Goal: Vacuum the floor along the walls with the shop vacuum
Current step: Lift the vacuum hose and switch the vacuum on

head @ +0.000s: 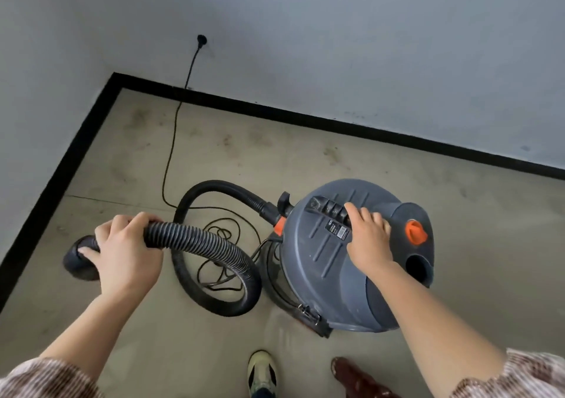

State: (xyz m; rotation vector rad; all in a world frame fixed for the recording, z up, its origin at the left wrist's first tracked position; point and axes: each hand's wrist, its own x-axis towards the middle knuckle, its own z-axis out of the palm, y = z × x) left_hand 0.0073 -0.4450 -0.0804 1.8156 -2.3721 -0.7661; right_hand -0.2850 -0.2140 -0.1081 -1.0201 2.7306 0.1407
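Near the floor's [305, 159] far-left corner: left hand [122, 250] grips the hose [195, 238] just behind its nozzle [80, 261]; right hand [367, 238] curls round the handle [327, 207] of the shop vacuum [330, 275], standing mid-floor. Best practice: run the nozzle flush along the baseboard [61, 165], keeping the canister off the loose cord [171, 140].

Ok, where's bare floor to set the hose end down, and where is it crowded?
Bare floor: the wide strip between the shop vacuum and the back baseboard, and the corner patch left of the power cord. Crowded: inside the hose loop beside the vacuum, where the cord lies coiled.
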